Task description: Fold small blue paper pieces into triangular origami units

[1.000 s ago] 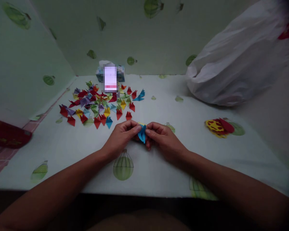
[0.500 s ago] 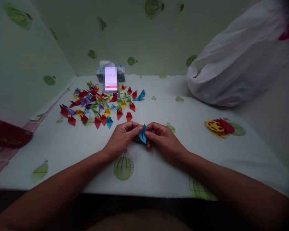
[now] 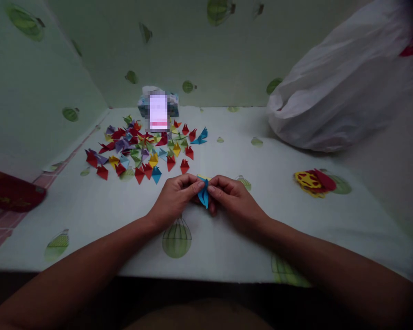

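Right at the centre of the frame, I had both hands busy on one thing: a small piece of blue folded paper (image 3: 203, 196), raised just over the desk (image 3: 248, 247), a sliver of yellow showing at its top edge. My left hand (image 3: 174, 197) pinched it from one side, thumb and fingertips closed on it; my right hand (image 3: 236, 197) met it from the other, that grip closed on it too, the hands nearly touching. And up to the left, what a spread! Folded paper birds (image 3: 153, 159) in red, purple, yellow, green and blue crowded together, a blue bird (image 3: 202, 136) out at the right edge. Behind them a lit screen (image 3: 158, 110), pixelated, stood before a tissue box (image 3: 174, 106). Over at mid-right lay yellow and red cut-outs (image 3: 309, 180), below a bulging white plastic bag (image 3: 330, 91) in the upper right.
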`<state>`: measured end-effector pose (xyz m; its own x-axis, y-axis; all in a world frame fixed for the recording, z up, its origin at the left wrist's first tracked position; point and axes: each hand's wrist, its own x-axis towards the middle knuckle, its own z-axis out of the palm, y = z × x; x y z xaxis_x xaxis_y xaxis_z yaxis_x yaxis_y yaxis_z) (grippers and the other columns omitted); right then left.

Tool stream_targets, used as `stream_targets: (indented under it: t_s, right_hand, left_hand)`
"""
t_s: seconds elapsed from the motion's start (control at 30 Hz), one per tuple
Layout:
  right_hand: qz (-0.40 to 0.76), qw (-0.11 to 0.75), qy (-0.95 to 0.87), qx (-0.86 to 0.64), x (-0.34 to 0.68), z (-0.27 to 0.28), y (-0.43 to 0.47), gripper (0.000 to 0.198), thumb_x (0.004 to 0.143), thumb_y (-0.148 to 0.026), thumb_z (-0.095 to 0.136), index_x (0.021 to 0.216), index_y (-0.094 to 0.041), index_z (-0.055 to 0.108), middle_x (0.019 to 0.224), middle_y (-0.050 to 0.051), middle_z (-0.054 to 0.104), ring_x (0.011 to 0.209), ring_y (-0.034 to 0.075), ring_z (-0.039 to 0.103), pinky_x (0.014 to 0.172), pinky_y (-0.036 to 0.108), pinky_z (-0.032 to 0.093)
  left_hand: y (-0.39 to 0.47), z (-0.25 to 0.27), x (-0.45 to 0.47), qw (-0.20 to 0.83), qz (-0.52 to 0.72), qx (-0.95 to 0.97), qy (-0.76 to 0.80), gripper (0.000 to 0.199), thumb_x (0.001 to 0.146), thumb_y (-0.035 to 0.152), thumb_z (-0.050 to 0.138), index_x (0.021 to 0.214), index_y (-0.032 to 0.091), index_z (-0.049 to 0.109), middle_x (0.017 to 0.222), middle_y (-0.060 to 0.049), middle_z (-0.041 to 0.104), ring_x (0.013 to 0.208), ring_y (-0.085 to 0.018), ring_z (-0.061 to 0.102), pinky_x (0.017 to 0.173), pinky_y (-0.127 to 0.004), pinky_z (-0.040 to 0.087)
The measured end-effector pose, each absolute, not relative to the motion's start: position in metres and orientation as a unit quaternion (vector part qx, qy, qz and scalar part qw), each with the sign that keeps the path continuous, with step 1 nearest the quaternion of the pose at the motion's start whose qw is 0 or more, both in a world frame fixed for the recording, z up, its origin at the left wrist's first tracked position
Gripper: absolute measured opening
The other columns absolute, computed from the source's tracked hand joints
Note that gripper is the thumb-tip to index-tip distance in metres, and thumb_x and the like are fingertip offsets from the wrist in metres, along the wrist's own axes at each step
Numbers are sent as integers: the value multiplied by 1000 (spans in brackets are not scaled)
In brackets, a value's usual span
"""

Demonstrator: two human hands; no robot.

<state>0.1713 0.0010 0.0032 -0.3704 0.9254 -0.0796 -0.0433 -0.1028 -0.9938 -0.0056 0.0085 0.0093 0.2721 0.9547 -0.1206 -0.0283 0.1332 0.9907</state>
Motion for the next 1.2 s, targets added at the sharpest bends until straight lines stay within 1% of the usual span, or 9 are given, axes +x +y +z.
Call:
stream_targets:
  t_s: [0.1, 0.3, 0.53, 0.7, 0.87, 1.03, 1.2]
  right_hand:
    - [625, 397, -539, -400, 171, 3, 0, 26, 92, -42, 63, 81, -19, 59, 61, -3, 60, 52, 10, 56, 54, 25, 46]
    - [627, 386, -536, -414, 170, 5, -1, 29, 87, -44, 71, 78, -19, 58, 59, -3, 61, 49, 10, 54, 51, 25, 46]
    - [622, 384, -541, -416, 171, 4, 1, 30, 86, -43, 71, 76, -19, 58, 60, -4, 60, 47, 9, 53, 49, 25, 43]
    - [618, 390, -541, -415, 172, 2, 1, 32, 84, -43, 73, 73, -19, 56, 62, -3, 60, 47, 9, 53, 47, 24, 42]
    - [609, 385, -546, -426, 172, 4, 1, 35, 83, -44, 74, 70, -20, 53, 60, -3, 59, 45, 8, 51, 44, 23, 40]
    - [618, 393, -534, -422, 172, 4, 2, 31, 80, -41, 76, 74, -20, 54, 60, -4, 60, 44, 9, 53, 43, 24, 41]
    - [610, 391, -542, -425, 173, 3, 3, 24, 83, -36, 70, 76, -19, 55, 60, -4, 60, 44, 9, 54, 43, 23, 41]
  left_hand:
    - [8, 10, -6, 605, 405, 521, 445, 23, 85, 36, 72, 79, 15, 69, 70, -1, 67, 65, -12, 59, 67, -26, 48]
    - [8, 10, -6, 599, 400, 530, 447, 22, 85, 36, 71, 79, 15, 69, 71, -1, 66, 66, -12, 58, 67, -26, 47]
    - [8, 10, -5, 607, 394, 531, 441, 23, 85, 37, 72, 79, 15, 69, 73, -2, 67, 67, -13, 60, 69, -28, 48]
    - [7, 11, -4, 610, 395, 529, 439, 20, 84, 34, 73, 78, 15, 68, 72, 0, 65, 67, -12, 57, 68, -26, 46]
    - [7, 11, -6, 603, 385, 543, 440, 22, 84, 36, 71, 78, 15, 69, 73, -1, 65, 68, -13, 57, 69, -27, 45]
    - [9, 10, -6, 610, 378, 548, 430, 22, 84, 37, 72, 79, 15, 69, 73, -1, 67, 68, -13, 58, 69, -27, 46]
    - [9, 10, -6, 622, 379, 536, 427, 18, 83, 33, 72, 81, 15, 69, 73, 0, 66, 67, -12, 57, 68, -27, 45]
